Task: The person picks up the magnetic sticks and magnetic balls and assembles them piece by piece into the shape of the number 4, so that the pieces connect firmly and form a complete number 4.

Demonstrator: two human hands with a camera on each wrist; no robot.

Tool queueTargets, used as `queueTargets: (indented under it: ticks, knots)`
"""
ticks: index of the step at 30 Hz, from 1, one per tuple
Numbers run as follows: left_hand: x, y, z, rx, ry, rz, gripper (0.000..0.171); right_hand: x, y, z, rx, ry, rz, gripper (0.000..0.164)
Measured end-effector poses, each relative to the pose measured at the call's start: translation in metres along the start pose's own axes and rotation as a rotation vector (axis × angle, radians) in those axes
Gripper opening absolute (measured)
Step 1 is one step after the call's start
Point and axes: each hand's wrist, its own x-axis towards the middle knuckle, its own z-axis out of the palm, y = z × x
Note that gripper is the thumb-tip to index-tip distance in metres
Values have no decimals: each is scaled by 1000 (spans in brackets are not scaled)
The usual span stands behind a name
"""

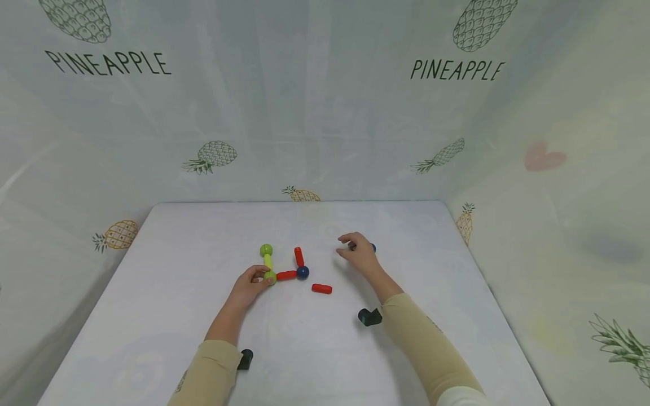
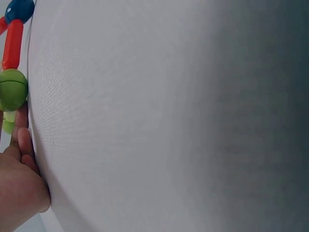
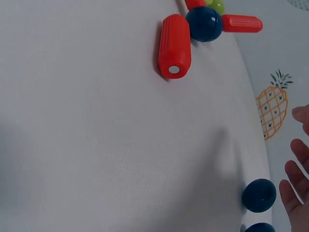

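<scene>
Left hand (image 1: 251, 285) gripping ball (image 2: 13, 90), right hand (image 1: 362, 255) half-spread

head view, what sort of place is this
Probably a small screened-off table space for toy building: a white table, pineapple-print curtain around it, and toy pieces such as a red rod and a blue ball.

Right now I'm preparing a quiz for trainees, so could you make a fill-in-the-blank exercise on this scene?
The ball held by the left hand is coloured ____.
The blue ball between the hands has ____ red rods attached.
The backdrop reads ____ in two places.

Missing words: green; two; PINEAPPLE.
</scene>
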Motion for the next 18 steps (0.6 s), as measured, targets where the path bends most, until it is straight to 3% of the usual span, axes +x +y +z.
queueTargets:
  ticks: [18]
  knots:
    - [-1,2,0,8,-14,-12,38,1,17,-15,-67,68,1,30]
